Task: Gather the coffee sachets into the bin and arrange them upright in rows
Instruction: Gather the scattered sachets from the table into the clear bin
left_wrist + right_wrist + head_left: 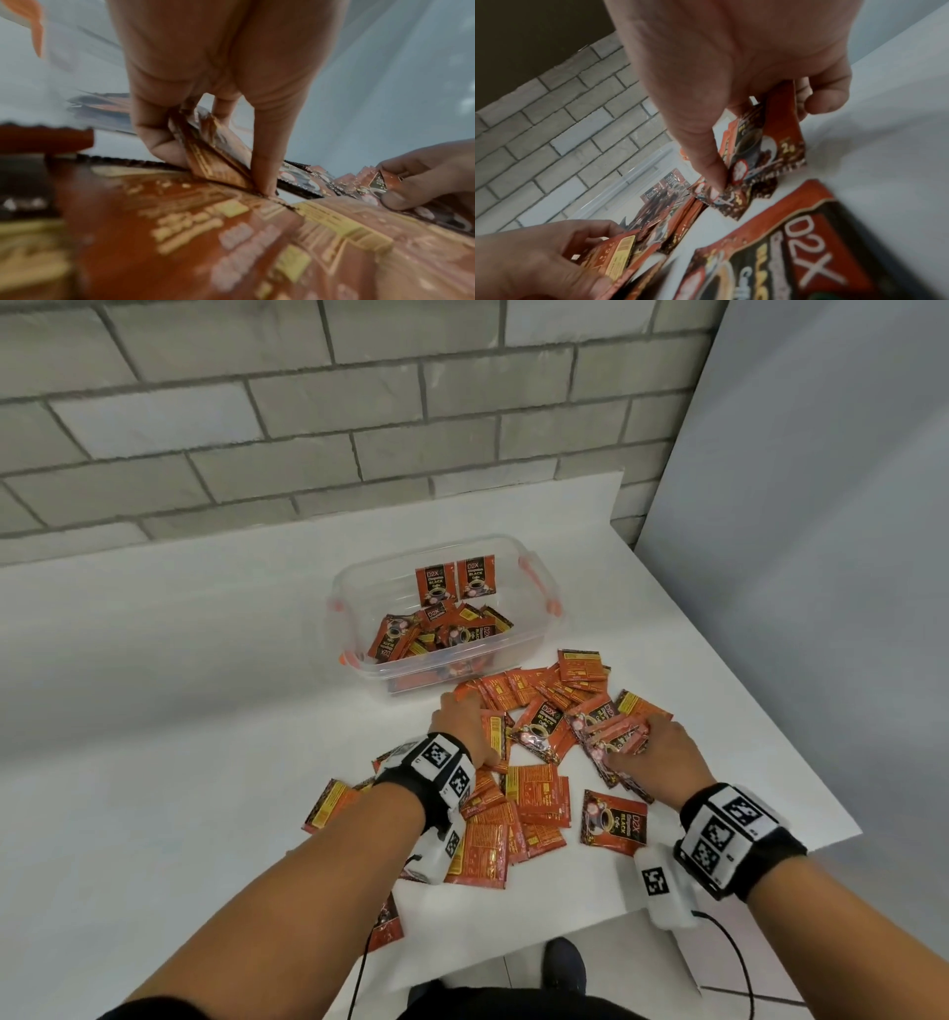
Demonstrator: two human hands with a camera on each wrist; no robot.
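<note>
Orange and black coffee sachets (539, 793) lie scattered in a heap on the white table (179, 737). My left hand (464, 729) is down in the left of the heap, and its thumb and fingers pinch a few sachets (218, 160). My right hand (652, 749) grips a small bundle of sachets (616, 734) at the heap's right; the same bundle (765, 146) fills the right wrist view. Just beyond the heap stands the clear plastic bin (359, 603). Two sachets (454, 580) stand upright at its back and several lie loose inside.
A grey brick wall (308, 418) runs behind the table. The table's right edge (770, 726) lies close beside my right hand, and its near edge is by my right wrist. One sachet (613, 821) lies apart near that wrist. Bare tabletop spreads to the left.
</note>
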